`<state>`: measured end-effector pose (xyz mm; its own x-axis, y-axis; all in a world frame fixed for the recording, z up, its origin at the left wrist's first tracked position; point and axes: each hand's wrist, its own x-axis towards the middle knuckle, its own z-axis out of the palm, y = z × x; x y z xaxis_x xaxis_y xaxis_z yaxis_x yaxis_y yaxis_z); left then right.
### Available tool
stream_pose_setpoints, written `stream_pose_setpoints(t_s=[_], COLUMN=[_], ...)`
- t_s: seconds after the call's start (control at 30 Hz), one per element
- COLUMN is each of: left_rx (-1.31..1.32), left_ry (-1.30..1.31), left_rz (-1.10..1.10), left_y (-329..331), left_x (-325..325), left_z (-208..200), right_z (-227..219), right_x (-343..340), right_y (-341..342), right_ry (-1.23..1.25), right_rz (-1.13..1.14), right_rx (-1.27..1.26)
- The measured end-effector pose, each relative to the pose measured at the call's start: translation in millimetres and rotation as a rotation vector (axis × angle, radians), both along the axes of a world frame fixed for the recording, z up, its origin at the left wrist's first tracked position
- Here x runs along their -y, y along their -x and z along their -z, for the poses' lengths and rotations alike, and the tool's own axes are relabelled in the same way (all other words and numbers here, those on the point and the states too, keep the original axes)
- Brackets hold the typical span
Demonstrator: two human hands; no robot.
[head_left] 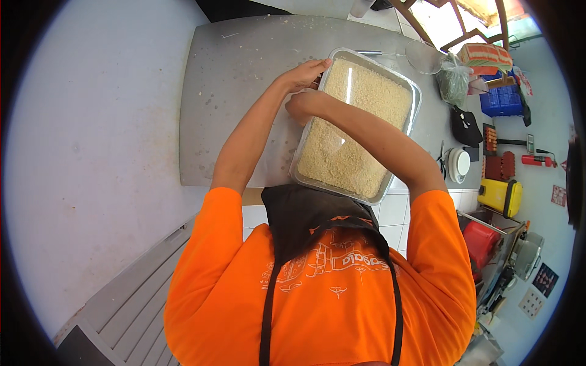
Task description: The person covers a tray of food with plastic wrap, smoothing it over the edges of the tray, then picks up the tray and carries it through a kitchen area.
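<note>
A clear rectangular plastic container (417, 100) lies at a slant near the table's front edge. It is filled with pale, coarse crumbs (342, 160), and bright reflections show over them. At the container's far left corner my left hand (303, 75) has its fingers closed on the rim. My right forearm crosses over the crumbs from the right. My right hand (302, 105) is curled at the container's left side, just nearer to me than the left hand. Its fingertips and anything between them are hidden.
The grey table (244, 73) meets a pale wall at left. Behind the container lie a thin metal utensil (369, 53) and a clear round bowl or lid (423, 57). To the right are a green-filled plastic bag (453, 84), a black cap-like item (466, 126) and a white scale (459, 163).
</note>
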<state>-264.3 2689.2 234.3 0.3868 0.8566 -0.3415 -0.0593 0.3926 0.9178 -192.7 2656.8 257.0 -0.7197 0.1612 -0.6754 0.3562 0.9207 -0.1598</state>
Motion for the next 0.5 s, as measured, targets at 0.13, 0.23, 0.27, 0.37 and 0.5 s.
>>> stream_pose_setpoints(t_s=[0.13,0.23,0.27,0.37,0.5], left_rx=[-0.003,0.013,-0.006,-0.075,-0.21], left_ry=[0.013,0.028,-0.072,-0.134,-0.162], left_rz=[0.032,-0.027,-0.147,-0.352,-0.517], left_y=[-1,-8,-1,-28,-33], left_x=[-1,-2,-1,10,18], left_z=[0,16,39,34,38], right_z=[-8,-8,-11,-22,-24], right_x=[18,34,42,59,56], right_y=[-31,-50,-50,-93,-184], right_ry=[-0.063,-0.184,-0.173,-0.104,-0.415], right_rz=[0.075,0.063,0.057,0.273,0.925], right_rx=[-0.171,-0.271,-0.594,-1.073,-1.352])
